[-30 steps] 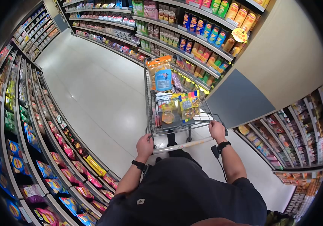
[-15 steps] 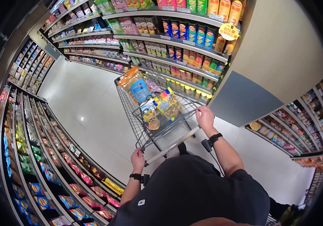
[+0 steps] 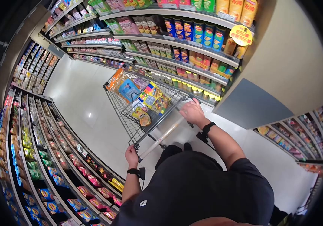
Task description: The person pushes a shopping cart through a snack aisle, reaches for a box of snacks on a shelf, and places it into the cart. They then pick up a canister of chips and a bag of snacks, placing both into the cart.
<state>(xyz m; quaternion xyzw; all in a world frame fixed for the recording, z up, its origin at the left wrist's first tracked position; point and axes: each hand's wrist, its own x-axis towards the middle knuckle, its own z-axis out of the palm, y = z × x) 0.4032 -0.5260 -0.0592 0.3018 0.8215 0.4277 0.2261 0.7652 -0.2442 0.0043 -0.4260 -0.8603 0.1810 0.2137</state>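
Note:
My left hand (image 3: 131, 155) is closed on the left end of the shopping cart's frame, by the handle (image 3: 162, 137). At the handle's right end, my right hand (image 3: 192, 112) is wrapped around the cart, back of the hand up. The wire shopping cart (image 3: 113, 101) stands in front of me. Inside it lie an orange bag with a blue label (image 3: 128, 90), a yellow multicoloured snack bag (image 3: 155, 98), a purple pack (image 3: 141, 81) and a small round tub (image 3: 145, 120). Both wrists carry black bands.
Shelves of chip canisters (image 3: 206, 37) and bagged snacks run along the right, close to the cart. A beige and grey pillar (image 3: 255, 101) stands at their end. Racks of chip bags (image 3: 54, 207) line the left. Pale floor tiles (image 3: 78, 94) stretch between them.
The cart and both hands have shifted left in view, away from the right-hand shelves. The shelves and pillar appear slightly farther right. Both hands keep their hold.

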